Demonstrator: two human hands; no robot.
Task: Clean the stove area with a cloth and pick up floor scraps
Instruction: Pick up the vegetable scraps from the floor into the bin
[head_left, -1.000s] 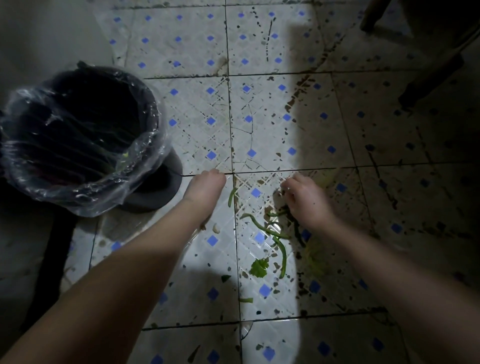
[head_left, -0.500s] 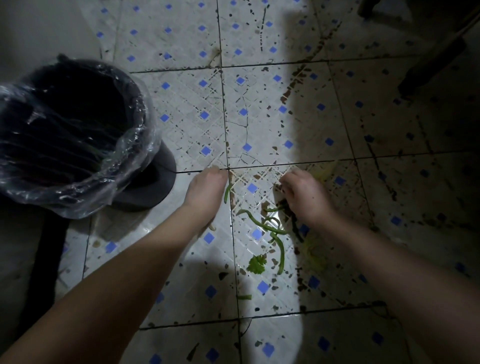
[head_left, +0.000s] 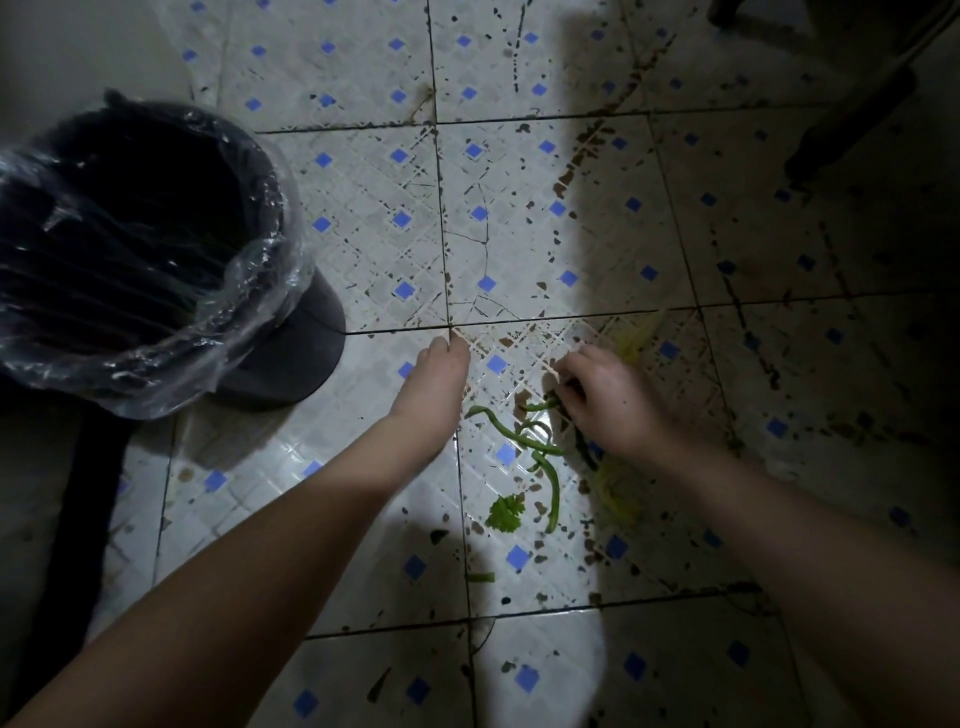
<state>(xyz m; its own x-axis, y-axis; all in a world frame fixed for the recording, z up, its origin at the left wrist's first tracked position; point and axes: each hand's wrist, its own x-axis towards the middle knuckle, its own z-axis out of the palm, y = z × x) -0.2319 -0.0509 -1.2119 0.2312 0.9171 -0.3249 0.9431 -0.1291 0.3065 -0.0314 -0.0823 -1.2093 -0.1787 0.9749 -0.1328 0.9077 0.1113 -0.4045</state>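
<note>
"How were your hands set?"

"Both of my bare forearms reached down and forward. My left hand (head_left: 436, 384) was back-up, its fingers together and pointing away from me, with the tips on the floor (head_left: 519, 218) where two tile joints crossed. I could not tell whether it held anything underneath."

"And the other one?"

"My right hand (head_left: 608, 400) was low over the tiles with its fingers curled, pinching the end of a green stem (head_left: 540, 405)."

"Where were the rest of the scraps?"

"They were between my wrists and a little nearer me. A long stem (head_left: 519, 441) lay just beside the pinched one, and a curved stem (head_left: 553, 493) lay below it. Next came a frilly leaf (head_left: 506, 514), then a short green bit (head_left: 480, 577) closest to me. Some yellowish scraps (head_left: 618, 499) sat in the shadow under my right wrist, too dim to make out."

"What else was around?"

"A dark bin (head_left: 291, 364) with a clear plastic liner (head_left: 260, 270) folded over its rim stood to the left of my left hand, apart from it. The floor was pale tile with small blue diamonds, speckled with brown stains. Dark furniture legs (head_left: 852, 124) stood at the far right, well away from the scraps."
</note>
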